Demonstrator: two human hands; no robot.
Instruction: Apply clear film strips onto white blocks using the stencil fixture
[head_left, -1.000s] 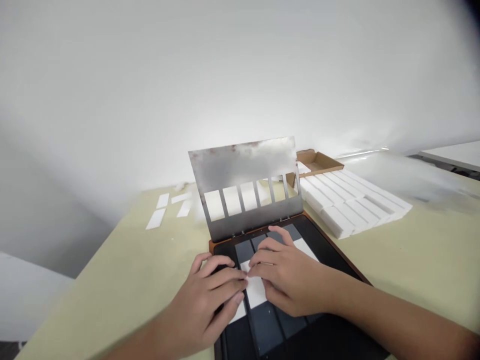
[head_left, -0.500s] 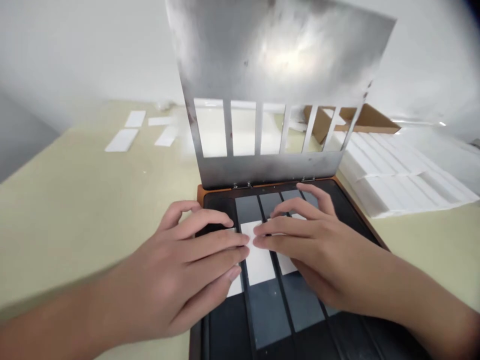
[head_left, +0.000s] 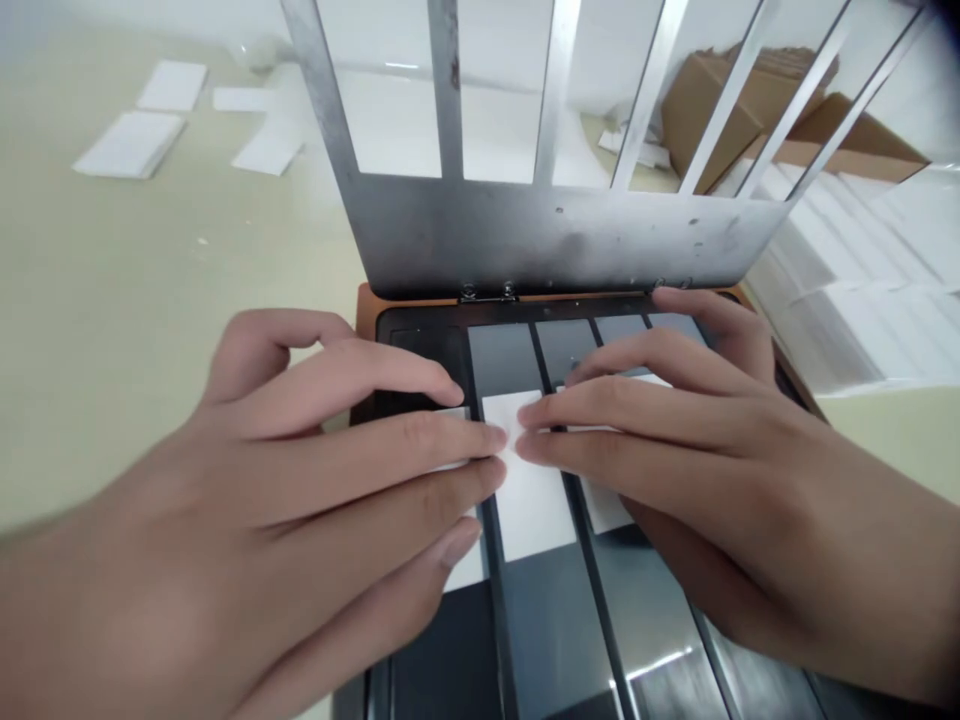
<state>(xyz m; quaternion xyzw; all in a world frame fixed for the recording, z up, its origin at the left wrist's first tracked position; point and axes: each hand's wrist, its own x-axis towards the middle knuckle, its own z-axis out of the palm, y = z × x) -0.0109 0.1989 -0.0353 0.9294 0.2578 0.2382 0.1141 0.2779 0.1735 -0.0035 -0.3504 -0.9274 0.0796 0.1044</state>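
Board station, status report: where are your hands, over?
Left hand and right hand flat, fingertips on white strip. Strip lies on black tray. Hinged slotted steel plate raised behind tray, not touching hands.

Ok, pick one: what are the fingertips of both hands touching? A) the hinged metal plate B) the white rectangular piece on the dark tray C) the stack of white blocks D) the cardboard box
B: the left hand and right hand meet with their fingertips on the white rectangular piece lying on the dark tray.
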